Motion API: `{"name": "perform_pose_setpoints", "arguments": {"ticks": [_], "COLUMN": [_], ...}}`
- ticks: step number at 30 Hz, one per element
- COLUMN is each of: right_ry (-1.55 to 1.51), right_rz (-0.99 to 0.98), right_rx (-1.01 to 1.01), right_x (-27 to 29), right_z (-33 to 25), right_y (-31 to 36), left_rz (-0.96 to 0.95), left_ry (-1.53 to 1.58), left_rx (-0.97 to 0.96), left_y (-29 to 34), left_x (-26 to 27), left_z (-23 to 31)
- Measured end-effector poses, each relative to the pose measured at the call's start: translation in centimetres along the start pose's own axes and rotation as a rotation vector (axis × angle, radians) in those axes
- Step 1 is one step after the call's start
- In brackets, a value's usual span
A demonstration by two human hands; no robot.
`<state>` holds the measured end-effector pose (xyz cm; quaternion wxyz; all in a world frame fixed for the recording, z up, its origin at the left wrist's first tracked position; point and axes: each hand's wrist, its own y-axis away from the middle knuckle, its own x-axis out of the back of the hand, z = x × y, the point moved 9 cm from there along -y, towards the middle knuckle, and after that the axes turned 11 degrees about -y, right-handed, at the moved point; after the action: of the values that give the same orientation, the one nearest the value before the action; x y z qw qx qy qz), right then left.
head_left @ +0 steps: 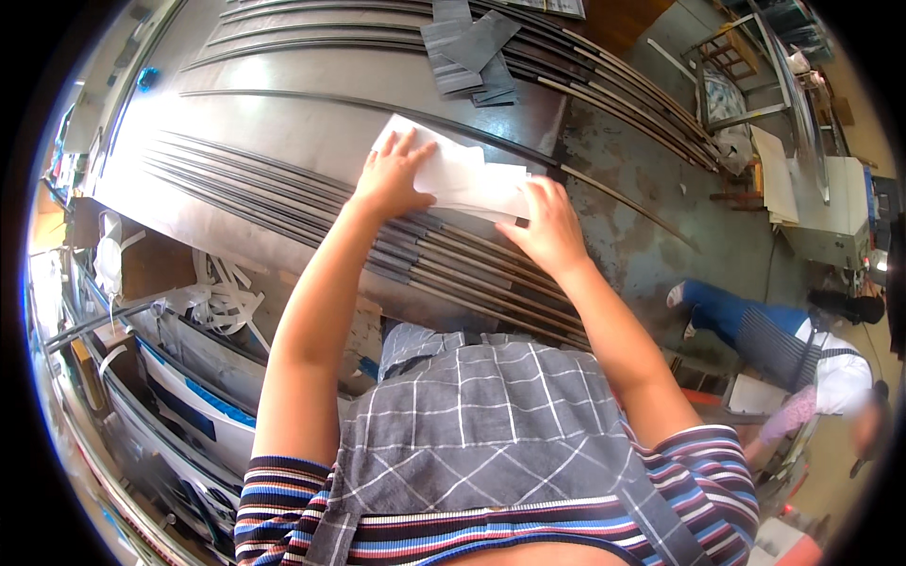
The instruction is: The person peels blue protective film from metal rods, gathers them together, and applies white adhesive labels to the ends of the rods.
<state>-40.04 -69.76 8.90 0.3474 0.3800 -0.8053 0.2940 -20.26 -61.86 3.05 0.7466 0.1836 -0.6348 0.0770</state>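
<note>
White sheets (451, 179) btwn hands (387, 184), touching L + R.

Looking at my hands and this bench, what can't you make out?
- White sheets, head view: their undersides face down, hidden.
- Left hand, head view: palm hidden by the back of the hand.
- Lower rods, head view: partly covered by the left forearm.
- Grey plates, head view: cut off by the top edge.

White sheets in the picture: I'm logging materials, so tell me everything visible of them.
The white sheets look like thin paper, in an overlapping, uneven stack with stepped edges toward the right. They slant down to the right over long rods; whether they touch is unclear. The left grip spreads over their left end; the right grip holds the right end.
</note>
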Motion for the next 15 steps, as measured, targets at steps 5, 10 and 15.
{"name": "perform_pose_setpoints", "arguments": {"ticks": [5, 10, 15], "right_ry": [0.222, 0.192, 0.193], "right_rz": [-0.228, -0.481, -0.462], "right_rx": [-0.154, -0.395, -0.377], "right_x": [-3.9, -6.3, -4.2], "right_z": [1.2, 3.6, 3.2], "right_y": [-3.6, -3.8, -4.2], "left_rz": [0.13, 0.197, 0.278], "left_ry": [0.024, 0.107, 0.151], "left_rx": [-0.083, -0.114, -0.074], "left_y": [1.6, 2.3, 2.1], "left_x": [0.3, 0.9, 0.2], "left_z": [3.7, 5.5, 6.9]}}
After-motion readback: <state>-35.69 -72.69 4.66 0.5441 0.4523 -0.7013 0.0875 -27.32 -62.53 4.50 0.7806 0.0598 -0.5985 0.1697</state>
